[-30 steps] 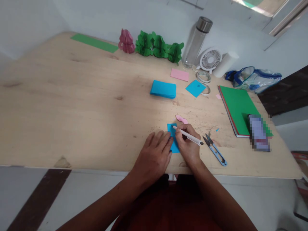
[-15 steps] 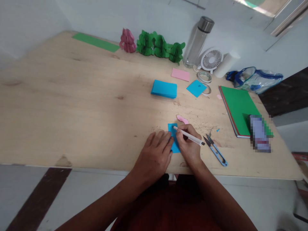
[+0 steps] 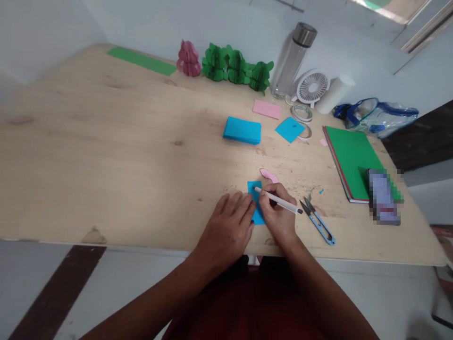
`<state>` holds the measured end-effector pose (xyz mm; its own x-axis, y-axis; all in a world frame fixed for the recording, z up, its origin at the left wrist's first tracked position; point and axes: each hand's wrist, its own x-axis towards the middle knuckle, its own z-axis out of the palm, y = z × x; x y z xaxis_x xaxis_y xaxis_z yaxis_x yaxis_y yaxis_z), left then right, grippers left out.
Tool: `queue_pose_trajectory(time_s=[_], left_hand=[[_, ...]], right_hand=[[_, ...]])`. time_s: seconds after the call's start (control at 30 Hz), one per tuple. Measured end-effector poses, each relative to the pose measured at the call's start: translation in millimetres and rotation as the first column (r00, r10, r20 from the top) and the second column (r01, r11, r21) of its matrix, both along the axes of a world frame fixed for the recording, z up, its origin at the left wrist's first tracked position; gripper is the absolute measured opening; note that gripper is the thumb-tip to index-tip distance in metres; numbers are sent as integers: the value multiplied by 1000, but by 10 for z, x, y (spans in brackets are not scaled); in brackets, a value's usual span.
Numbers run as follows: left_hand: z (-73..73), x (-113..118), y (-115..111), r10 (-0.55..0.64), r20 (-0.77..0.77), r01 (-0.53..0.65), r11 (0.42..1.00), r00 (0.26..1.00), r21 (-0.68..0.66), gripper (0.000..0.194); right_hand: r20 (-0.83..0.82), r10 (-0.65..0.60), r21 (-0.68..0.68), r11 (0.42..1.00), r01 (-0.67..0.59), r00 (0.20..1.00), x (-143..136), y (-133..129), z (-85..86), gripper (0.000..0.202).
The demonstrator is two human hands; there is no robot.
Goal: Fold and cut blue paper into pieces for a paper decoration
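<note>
My right hand is closed around a white pen, its tip at the upper part of a small blue paper. Flat beside it, my left hand lies with fingers stretched out, their tips on the paper's left edge. Both hands cover part of this sheet. A curved pink paper cutout lies just beyond my right hand. To the right of that hand are blue-handled thread snips, blades pointing away from me.
Farther back lie a blue paper stack, pink paper, a blue square and tape rolls. Folded paper shapes, a bottle and a fan stand along the wall. A phone overlaps a green notebook.
Both hands, the pen and the blue paper look almost the same as before. The view has shifted very slightly.
</note>
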<state>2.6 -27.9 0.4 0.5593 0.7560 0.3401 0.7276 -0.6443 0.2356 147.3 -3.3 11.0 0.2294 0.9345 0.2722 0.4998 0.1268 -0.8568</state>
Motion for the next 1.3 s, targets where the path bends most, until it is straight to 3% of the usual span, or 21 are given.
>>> queue_pose_trajectory(time_s=[1.3], left_hand=[[2,6,4,-6,-21,6,1000,1000,9,40]], right_hand=[[4,84,-16,996,-84,996,3,-10,-15,9]])
